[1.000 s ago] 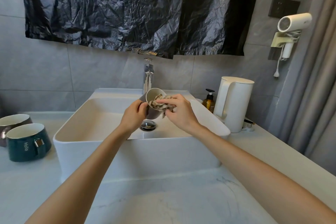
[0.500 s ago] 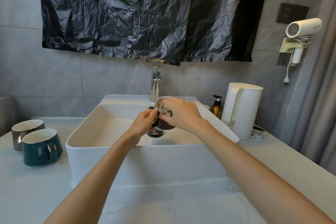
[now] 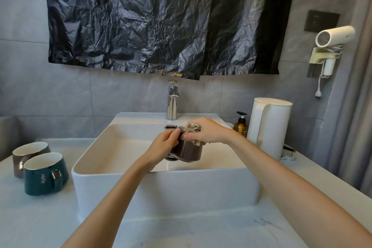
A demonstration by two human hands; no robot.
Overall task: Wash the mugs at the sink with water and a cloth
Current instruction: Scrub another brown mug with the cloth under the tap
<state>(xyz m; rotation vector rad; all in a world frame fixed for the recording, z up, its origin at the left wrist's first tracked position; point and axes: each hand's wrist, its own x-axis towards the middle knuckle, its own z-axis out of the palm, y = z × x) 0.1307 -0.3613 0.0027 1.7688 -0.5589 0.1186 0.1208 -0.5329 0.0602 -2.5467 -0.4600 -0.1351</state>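
Dark mug (image 3: 189, 152) is held over the sink (image 3: 161, 179) basin, above the drain, tilted w/ its mouth toward the sink's back edge. L hand (image 3: 163, 145) grips its side, fingers curled round the body. Handle not visible, prob under that hand. R hand (image 3: 207, 133) holds the cloth (image 3: 193, 128) bunched & pressed at the mug's rim, a bit hanging down the outside. Can't tell how far it goes inside. Tap (image 3: 172, 102) at the sink's back edge: no stream visible.

Step in hand, as I read it: scrubbing rim/inside of this mug. To do it well:
- L grip firm & low on the body, since wet glaze slips.
- Turn the mug w/ L while R presses the cloth, so the whole rim gets wiped, not one arc.
- Push cloth to the bottom, twist, then do outside & handle.
- Hold the mug low over the basin & clear of the tap spout, so any slip is a short drop.
- Needs a rinse after, so the water will have to go on.

Two more mugs stand on the worktop (image 3: 181, 227) left of the sink: green mug (image 3: 43, 175) nearer the front, brown-grey mug (image 3: 26, 153) just behind, touching or nearly. Can't tell if they're washed, so progress is unclear.
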